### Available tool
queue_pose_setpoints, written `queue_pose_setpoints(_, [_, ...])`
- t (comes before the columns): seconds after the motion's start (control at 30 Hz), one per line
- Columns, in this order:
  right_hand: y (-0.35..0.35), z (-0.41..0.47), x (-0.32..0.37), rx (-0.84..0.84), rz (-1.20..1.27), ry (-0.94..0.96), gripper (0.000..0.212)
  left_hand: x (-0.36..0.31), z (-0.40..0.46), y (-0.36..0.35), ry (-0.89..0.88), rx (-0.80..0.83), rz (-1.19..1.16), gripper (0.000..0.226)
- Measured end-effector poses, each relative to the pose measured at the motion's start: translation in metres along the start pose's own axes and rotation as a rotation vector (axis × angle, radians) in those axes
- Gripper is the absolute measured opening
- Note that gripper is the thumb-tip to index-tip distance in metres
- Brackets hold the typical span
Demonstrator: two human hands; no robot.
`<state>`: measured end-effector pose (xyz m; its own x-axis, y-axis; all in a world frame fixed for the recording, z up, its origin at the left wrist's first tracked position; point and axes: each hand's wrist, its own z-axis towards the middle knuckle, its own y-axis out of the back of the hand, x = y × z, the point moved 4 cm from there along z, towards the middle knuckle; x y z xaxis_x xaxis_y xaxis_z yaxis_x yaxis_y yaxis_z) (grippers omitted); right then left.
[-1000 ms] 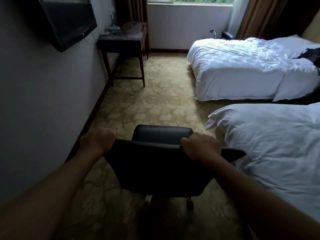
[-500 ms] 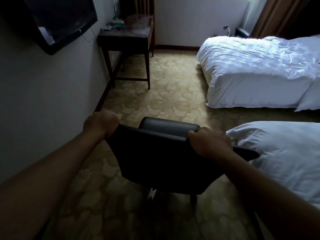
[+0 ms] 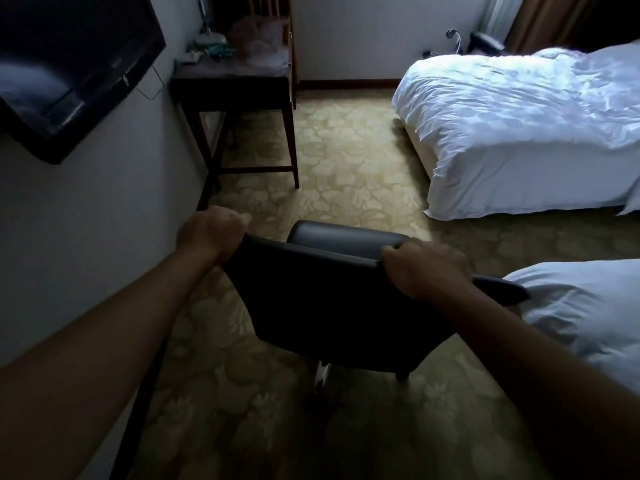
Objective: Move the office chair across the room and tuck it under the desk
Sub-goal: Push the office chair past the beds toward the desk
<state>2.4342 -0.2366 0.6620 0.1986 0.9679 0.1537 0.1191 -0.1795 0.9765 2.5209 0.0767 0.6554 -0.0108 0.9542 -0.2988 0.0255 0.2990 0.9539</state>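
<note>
Both hands clamped on the chair (image 3: 332, 306) backrest top edge: left hand (image 3: 207, 233) at its left corner, right hand (image 3: 426, 268) toward the right. Chair sits on carpet (image 3: 346, 161) between wall and near bed (image 3: 588, 313), desk (image 3: 235, 84) well ahead by the wall, under the TV (image 3: 69, 71) side.

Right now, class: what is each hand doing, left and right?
Left hand: closed, gripping the left end of the office chair backrest's top edge.
Right hand: closed, gripping the same top edge further right.
</note>
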Motion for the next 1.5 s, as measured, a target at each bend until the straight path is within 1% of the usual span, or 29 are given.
queue_pose_setpoints(0.1, [-0.003,0.052,0.027,0.060,0.012,0.094,0.052,0.014,0.055,0.006,0.058,-0.056,-0.021,0.051])
queue_pose_setpoints(0.17, [-0.005,0.081,0.044,0.048,0.022,0.165,0.062,0.019,0.085,0.010,0.080,-0.047,-0.036,0.062])
queue_pose_setpoints(0.2, [-0.007,0.091,0.052,0.028,0.038,0.203,0.065,0.020,0.097,0.014,0.080,-0.024,-0.038,0.064])
queue_pose_setpoints(0.27, [-0.006,0.115,0.065,-0.054,0.114,0.228,0.069,0.021,0.126,0.021,0.069,-0.002,-0.047,0.063])
queue_pose_setpoints(0.33, [-0.001,0.136,0.076,-0.090,0.135,0.229,0.077,0.021,0.154,0.026,0.054,0.024,-0.048,0.063])
queue_pose_setpoints(0.4, [0.001,0.159,0.084,-0.043,0.124,0.231,0.080,0.021,0.178,0.028,0.053,0.041,-0.081,0.055])
queue_pose_setpoints(0.47, [0.007,0.180,0.088,-0.038,0.150,0.213,0.071,0.024,0.201,0.028,0.038,-0.010,-0.151,0.043])
queue_pose_setpoints(0.57, [0.016,0.219,0.094,-0.056,0.159,0.185,0.056,0.027,0.247,0.028,0.022,-0.083,-0.199,0.037])
queue_pose_setpoints(0.63, [0.023,0.244,0.102,-0.058,0.175,0.167,0.053,0.026,0.280,0.029,-0.001,-0.105,-0.225,0.039])
queue_pose_setpoints(0.73, [0.022,0.276,0.121,-0.062,0.119,0.158,0.049,0.030,0.328,0.033,-0.059,-0.105,-0.212,0.047])
queue_pose_setpoints(0.8, [0.023,0.294,0.131,-0.107,0.133,0.095,0.045,0.029,0.358,0.034,-0.104,-0.070,-0.188,0.049])
queue_pose_setpoints(0.87, [0.029,0.315,0.137,-0.159,0.146,0.032,0.039,0.026,0.385,0.040,-0.118,-0.094,-0.174,0.048])
queue_pose_setpoints(0.93, [0.043,0.340,0.142,-0.259,0.139,-0.031,0.035,0.018,0.411,0.044,-0.138,-0.121,-0.177,0.050])
queue_pose_setpoints(1.03, [0.057,0.387,0.147,-0.390,0.101,-0.090,0.036,0.008,0.465,0.043,-0.121,-0.116,-0.205,0.052])
queue_pose_setpoints(1.1, [0.060,0.412,0.148,-0.406,0.071,-0.087,0.039,0.005,0.488,0.039,-0.097,-0.088,-0.206,0.052])
queue_pose_setpoints(1.2, [0.067,0.456,0.136,-0.417,0.054,-0.101,0.039,-0.008,0.524,0.031,-0.094,-0.064,-0.197,0.052])
queue_pose_setpoints(1.37, [0.081,0.541,0.099,-0.425,0.097,-0.093,0.032,-0.052,0.583,0.019,-0.091,-0.099,-0.146,0.043])
queue_pose_setpoints(1.43, [0.086,0.574,0.084,-0.429,0.101,-0.066,0.033,-0.066,0.606,0.011,-0.061,-0.087,-0.150,0.046])
queue_pose_setpoints(1.5, [0.093,0.611,0.064,-0.422,0.108,-0.042,0.034,-0.088,0.629,0.002,-0.023,-0.080,-0.167,0.042])
